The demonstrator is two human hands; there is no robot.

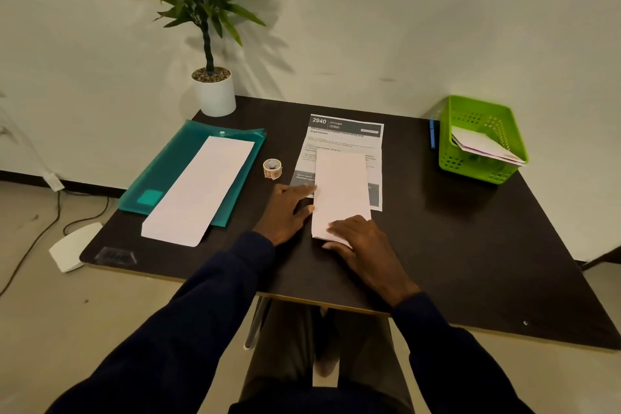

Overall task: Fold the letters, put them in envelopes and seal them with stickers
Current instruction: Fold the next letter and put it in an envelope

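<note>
Head view: looks down a dark table, both hands at work near its front edge; the folded letter serves as landmark for all places below.
Right hand: flat, fingers spread, palm down on the near end of the folded letter; it presses and grips nothing.
Left hand: open, just left of the folded letter, fingertips touching its left long edge; it steadies the edge and closes on nothing.
Folded letter: long narrow white panel, lying lengthwise away from the person, partly over a printed sheet.
Handling, my judgement: thin paper, very light, limp until creased, likely to slide on the smooth tabletop. Best held down flat with one palm while the other runs along the fold; for lifting, pinch a long edge near its middle so the ends do not droop. Creases badly if crumpled.
Sticker roll: small roll, standing just left of the letter's far half, apart from it.
Envelopes: long white stack well to the left, resting on a teal folder. Stiffer than one sheet, I judge; take by the open end.
Printed sheet: under and beyond the letter, header at the far end, unfolded.
Green basket: far right, well apart, holding what look like finished envelopes.
Potted plant: far left corner, beyond the folder.
</note>
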